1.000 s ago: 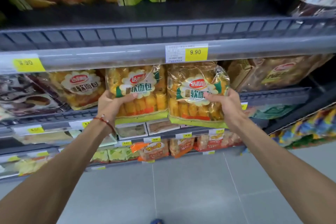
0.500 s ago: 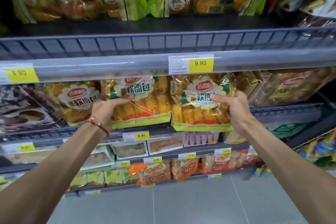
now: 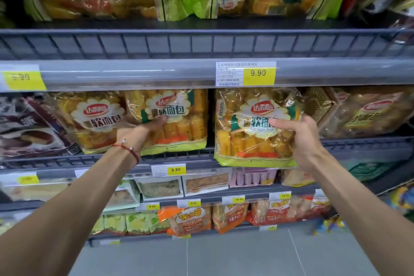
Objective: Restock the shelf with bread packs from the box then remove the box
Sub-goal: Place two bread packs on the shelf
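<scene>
Left hand: the left hand (image 3: 140, 133) has its thumb across the front of the clear-wrapped, yellow-rolled left bread pack (image 3: 177, 123). The fingers are hidden behind the pack's edge, and I'd call it a grip.
Right hand: the right hand (image 3: 302, 141) has its thumb over the label and its fingers curled round the right edge of the matching right bread pack (image 3: 248, 139), holding it firmly.
Where the packs are: the left one stands upright on the grey metal shelf (image 3: 358, 144), touching a neighbouring yellow pack (image 3: 96, 123). The bottom edge of the right one hangs in front of the rail.
Step in hand: probably seating the right pack between the left one and the brown-wrapped pack (image 3: 363, 114).
Doing it well: lift the bottom edge over the rail first, then push it back level with the label facing out. Hold it by the sides so the rolls aren't squashed.
Risk: the slippery film could snag on the rail.
Box: not in view.
</scene>
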### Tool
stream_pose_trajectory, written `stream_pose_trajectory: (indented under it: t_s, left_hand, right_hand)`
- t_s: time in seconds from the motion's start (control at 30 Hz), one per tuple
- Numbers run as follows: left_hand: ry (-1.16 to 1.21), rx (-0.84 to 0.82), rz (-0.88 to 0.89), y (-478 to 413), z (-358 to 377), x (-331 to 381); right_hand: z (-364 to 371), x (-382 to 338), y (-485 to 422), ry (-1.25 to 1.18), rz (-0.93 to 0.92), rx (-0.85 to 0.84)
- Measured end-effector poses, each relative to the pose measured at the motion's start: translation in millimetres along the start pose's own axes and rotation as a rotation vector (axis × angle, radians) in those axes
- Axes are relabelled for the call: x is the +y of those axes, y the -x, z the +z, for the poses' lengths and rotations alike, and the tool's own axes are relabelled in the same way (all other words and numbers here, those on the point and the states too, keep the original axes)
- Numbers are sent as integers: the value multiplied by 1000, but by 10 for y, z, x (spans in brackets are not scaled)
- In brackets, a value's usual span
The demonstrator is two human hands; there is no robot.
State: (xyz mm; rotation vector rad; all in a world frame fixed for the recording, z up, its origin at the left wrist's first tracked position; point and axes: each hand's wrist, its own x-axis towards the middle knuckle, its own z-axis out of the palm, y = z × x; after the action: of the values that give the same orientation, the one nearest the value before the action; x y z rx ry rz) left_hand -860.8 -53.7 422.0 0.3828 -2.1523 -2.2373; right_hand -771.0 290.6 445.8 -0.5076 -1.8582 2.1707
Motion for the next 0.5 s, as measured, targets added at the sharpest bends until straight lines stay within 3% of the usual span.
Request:
stream_pose_trajectory:
  t_s: [0.17, 0.37, 0.5]
  left_hand:
    - [-69, 43, 132, 32, 72, 63]
    - [-163, 4, 109, 57, 253, -41]
    - [-252, 145, 157, 134, 355, -197]
  right_hand:
    - [26, -29, 14, 3, -1, 11]
    - [41, -135, -60, 40, -14, 22]
    - [-28, -56, -239, 51, 26, 19]
